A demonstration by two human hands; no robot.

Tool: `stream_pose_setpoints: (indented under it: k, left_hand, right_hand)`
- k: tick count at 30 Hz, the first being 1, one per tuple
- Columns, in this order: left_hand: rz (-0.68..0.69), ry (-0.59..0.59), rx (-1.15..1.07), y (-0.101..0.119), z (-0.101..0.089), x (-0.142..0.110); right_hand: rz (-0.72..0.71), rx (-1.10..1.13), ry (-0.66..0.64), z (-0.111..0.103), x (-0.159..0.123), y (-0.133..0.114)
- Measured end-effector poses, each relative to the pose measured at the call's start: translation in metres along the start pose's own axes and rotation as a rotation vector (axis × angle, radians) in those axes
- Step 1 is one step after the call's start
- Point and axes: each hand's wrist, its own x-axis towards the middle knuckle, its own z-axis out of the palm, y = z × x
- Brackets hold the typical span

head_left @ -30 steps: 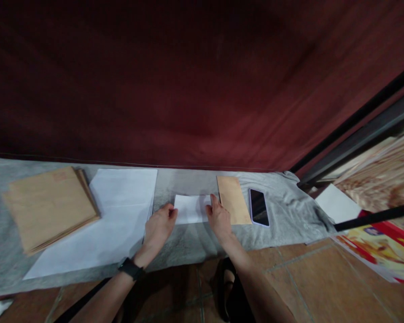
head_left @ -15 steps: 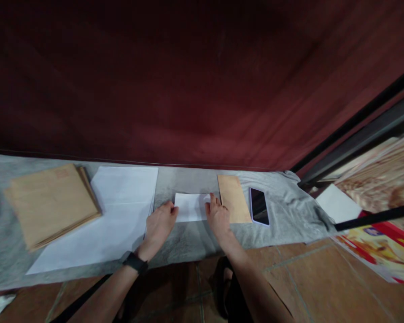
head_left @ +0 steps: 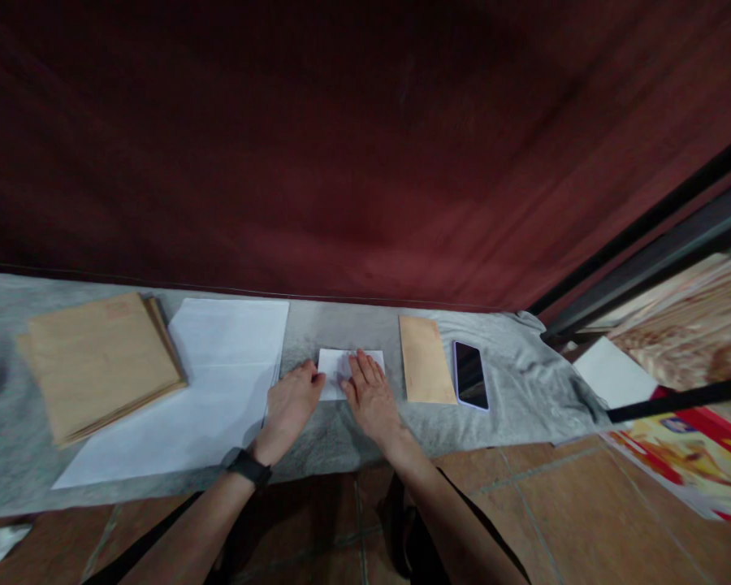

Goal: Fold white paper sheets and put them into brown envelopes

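Observation:
A small folded sheet of white paper point(head_left: 334, 388) lies on the grey cloth in front of me. At its left end my left hand point(head_left: 293, 398) is closed, with thumb and curled fingers on the paper's edge. My right hand point(head_left: 370, 396) rests flat across the right half of the paper, fingers stretched out and slightly apart, hiding part of it. Just right of that hand lies a single brown envelope point(head_left: 426, 361). To the left of my left hand is a stack of large white sheets point(head_left: 228, 382), partly covered by a pile of brown envelopes point(head_left: 103, 357).
A phone point(head_left: 471, 375) in a light purple case lies beside the single envelope. The grey cloth point(head_left: 529, 390) is wrinkled at the right. A dark red panel point(head_left: 353, 162) rises behind it. Dark metal bars point(head_left: 658, 236) and a colourful box point(head_left: 694, 455) are at the right.
My right hand has moved left from the paper's right end and now lies flat over it. My left hand keeps its place at the left end.

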Motion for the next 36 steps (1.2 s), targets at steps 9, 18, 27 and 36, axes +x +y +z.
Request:
stream_pose_setpoints:
  k: [9, 18, 27, 36]
  left_hand:
    - [0.005, 0.040, 0.034, 0.003, -0.001, -0.005]
    - [0.527, 0.264, -0.210, 0.022, 0.043, -0.013]
    - [0.433, 0.295, -0.085, 0.018, 0.067, -0.012]
    - [0.346, 0.346, 0.025, 0.003, 0.068, -0.006]
  right_hand:
    - [0.034, -0.101, -0.053, 0.008, -0.005, -0.003]
    - [-0.017, -0.146, -0.098, 0.012, -0.008, 0.001]
    - [-0.006, -0.160, -0.069, 0.008, -0.008, 0.003]
    - [0.105, -0.214, 0.080, 0.016, -0.013, 0.011]
